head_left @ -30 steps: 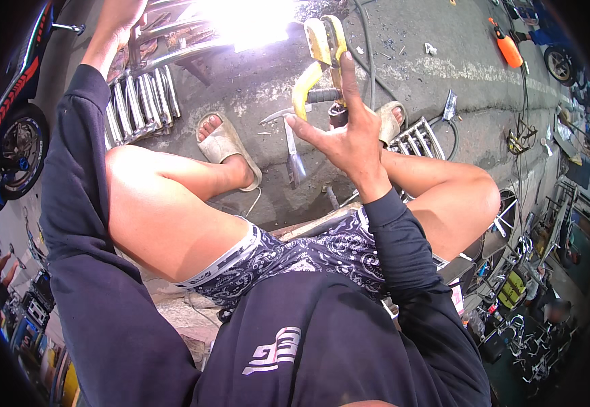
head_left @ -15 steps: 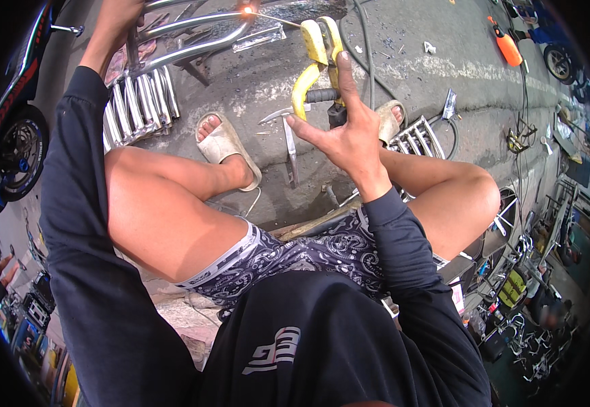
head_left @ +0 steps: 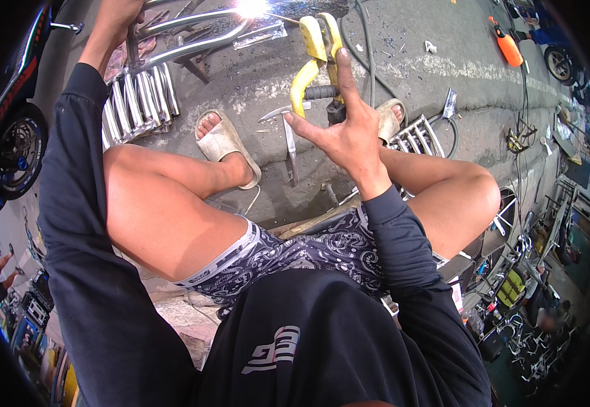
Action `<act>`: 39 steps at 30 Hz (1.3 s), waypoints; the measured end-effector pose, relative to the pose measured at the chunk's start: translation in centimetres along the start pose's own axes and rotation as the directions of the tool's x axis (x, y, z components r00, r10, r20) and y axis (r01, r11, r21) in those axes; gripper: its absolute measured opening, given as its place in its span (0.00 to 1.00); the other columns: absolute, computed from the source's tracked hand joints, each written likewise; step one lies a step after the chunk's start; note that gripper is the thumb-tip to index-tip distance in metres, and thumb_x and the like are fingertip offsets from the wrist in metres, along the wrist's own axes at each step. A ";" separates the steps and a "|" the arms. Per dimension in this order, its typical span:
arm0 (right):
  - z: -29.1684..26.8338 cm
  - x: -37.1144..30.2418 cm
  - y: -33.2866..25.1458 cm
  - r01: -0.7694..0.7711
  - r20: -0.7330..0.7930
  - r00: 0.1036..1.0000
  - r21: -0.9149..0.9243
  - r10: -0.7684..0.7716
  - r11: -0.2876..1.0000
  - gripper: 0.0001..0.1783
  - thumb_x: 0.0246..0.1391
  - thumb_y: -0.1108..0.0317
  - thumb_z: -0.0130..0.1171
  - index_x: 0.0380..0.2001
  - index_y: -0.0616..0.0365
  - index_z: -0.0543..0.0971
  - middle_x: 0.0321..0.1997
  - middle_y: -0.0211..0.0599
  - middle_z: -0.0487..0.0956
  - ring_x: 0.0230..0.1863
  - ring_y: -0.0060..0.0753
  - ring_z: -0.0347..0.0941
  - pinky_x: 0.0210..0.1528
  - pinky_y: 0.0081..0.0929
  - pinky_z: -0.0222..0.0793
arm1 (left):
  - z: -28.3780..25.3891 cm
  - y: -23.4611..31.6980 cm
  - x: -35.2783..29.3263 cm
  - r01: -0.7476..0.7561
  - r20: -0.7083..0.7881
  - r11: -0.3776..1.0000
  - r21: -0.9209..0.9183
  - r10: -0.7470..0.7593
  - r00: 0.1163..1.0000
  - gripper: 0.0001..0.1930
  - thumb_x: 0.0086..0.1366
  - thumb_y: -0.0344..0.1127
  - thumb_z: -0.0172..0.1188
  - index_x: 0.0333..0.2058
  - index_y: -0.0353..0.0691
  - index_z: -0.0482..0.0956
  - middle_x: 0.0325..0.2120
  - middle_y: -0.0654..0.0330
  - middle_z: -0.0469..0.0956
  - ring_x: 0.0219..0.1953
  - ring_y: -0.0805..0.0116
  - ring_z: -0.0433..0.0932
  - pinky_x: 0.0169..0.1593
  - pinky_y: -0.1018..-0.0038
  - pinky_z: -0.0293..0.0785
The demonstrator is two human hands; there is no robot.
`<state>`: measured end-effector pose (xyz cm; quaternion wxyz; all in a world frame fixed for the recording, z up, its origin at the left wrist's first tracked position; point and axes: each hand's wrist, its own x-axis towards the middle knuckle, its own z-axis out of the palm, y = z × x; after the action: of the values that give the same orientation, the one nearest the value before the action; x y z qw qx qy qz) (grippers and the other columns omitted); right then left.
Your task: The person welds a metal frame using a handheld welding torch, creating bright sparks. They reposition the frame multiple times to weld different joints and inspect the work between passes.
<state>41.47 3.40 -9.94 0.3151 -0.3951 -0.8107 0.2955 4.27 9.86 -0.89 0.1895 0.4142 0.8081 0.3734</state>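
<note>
Grey concrete floor (head_left: 410, 91) fills the scene, scuffed and speckled, with a motorcycle (head_left: 13, 146) parked along its left edge and a jumble of metal parts (head_left: 532, 353) crowding its lower right corner. Up at the floor's far edge, left of centre, we have the tubular metal frame (head_left: 186, 50), and a fierce white glare (head_left: 251, 7) is burning right on it, swallowing the joint beneath! Left hand (head_left: 114, 27) is up there on the frame's near left end, closed around a tube as far as the cropped view lets us judge.

Over to the right hand (head_left: 349, 132), well apart from its partner: it's wrapped around the yellow holder (head_left: 303, 81), thumb and forefinger spread wide along it, the other fingers tucked out of sight. Out of the holder's tip comes a thin rod (head_left: 285, 18), running leftward into that glare.

Now the surroundings, and it's busy! One bundle of silver tubes (head_left: 142, 102) lies just below the frame, near the left sandal (head_left: 226, 146); another set of tubes (head_left: 417, 141) sits beside the right foot, which the right hand partly blocks. Behind that hand snakes a cable (head_left: 368, 54), and toward the far right corner, an orange bottle (head_left: 508, 49) lies on the concrete.
</note>
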 end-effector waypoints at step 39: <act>-4.1 -1.2 -0.9 -0.012 -0.078 0.997 -0.034 0.010 0.999 0.70 0.41 0.53 0.86 0.82 0.47 0.53 0.67 0.58 0.79 0.63 0.55 0.81 0.62 0.42 0.80 | 2.7 3.2 -7.3 -0.446 0.265 0.880 -0.166 0.475 0.839 0.19 0.74 0.28 0.65 0.61 0.35 0.80 0.41 0.57 0.88 0.40 0.71 0.86 0.45 0.71 0.84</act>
<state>44.75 2.89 -7.07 0.3379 -0.4162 -0.8006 0.2677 11.91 6.38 -0.23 0.2334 0.6378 0.6278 0.3803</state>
